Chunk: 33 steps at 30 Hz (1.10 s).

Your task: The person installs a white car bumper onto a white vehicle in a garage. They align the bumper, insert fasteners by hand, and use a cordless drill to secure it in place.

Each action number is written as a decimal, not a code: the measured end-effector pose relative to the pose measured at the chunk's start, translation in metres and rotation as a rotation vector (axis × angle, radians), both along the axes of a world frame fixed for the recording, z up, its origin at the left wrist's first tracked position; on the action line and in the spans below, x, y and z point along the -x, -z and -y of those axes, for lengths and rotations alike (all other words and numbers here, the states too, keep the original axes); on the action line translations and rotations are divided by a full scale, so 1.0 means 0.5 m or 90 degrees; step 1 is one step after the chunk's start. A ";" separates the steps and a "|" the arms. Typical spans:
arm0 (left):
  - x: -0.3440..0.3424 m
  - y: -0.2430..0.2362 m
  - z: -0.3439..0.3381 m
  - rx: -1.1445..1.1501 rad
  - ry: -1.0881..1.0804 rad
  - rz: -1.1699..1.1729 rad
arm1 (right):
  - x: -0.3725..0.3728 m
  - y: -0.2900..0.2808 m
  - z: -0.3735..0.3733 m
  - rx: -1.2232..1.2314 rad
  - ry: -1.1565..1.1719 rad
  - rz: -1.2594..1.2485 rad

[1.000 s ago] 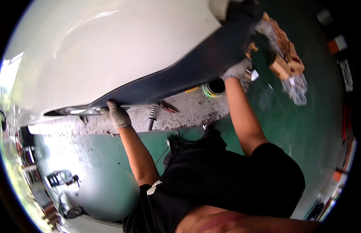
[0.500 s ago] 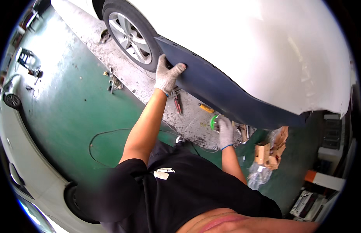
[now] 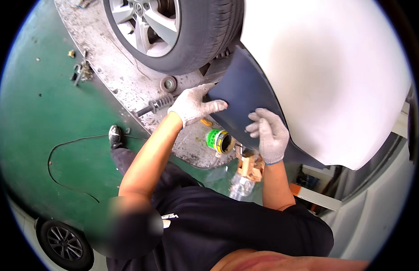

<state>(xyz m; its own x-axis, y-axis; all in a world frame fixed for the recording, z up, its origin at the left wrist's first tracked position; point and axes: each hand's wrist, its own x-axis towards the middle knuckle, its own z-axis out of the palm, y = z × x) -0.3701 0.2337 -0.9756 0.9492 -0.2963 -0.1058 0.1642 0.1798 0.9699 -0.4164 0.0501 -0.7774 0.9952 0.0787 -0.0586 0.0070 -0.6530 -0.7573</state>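
Observation:
My left hand [image 3: 193,106], in a pale knit glove, grips the lower edge of a dark plastic panel [image 3: 238,79] along the white car body [image 3: 322,63]. My right hand [image 3: 272,137], gloved too, is at the panel's face to the right, fingers loosely bent and apart. Just beyond the panel is a tyre [image 3: 202,38] on a silver wheel. Below, on the stained platform [image 3: 105,54], lie a spring strut [image 3: 157,104], a metal ring [image 3: 168,84], a yellow-handled tool [image 3: 206,122] and a tin with a green label [image 3: 216,141].
Cardboard and clear plastic wrap [image 3: 250,169] lie on the green floor by the platform. A cable [image 3: 69,141] loops across the floor near my foot [image 3: 114,137]. Another car's wheel [image 3: 65,241] is at lower left. Loose metal bits [image 3: 81,72] sit near the platform's edge.
My view has swung round and closer to the wheel. My right hand has risen from below the panel onto its face, while my left hand stays on the panel.

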 end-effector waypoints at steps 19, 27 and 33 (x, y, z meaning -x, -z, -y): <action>-0.153 0.006 0.015 0.236 0.098 0.223 | -0.009 0.052 -0.051 0.210 0.054 0.054; -0.168 0.001 0.028 0.279 0.011 0.262 | -0.021 0.049 -0.063 0.283 0.063 0.060; -0.167 0.011 0.032 0.288 0.054 0.251 | -0.027 0.050 -0.070 0.312 0.078 0.070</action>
<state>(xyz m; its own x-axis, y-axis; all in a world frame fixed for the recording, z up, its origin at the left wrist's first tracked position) -0.2866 0.2176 -0.9809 0.8622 -0.3067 0.4031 -0.1601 0.5901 0.7913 -0.4028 0.0852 -0.8022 0.9977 -0.0486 0.0464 -0.0286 -0.9322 -0.3609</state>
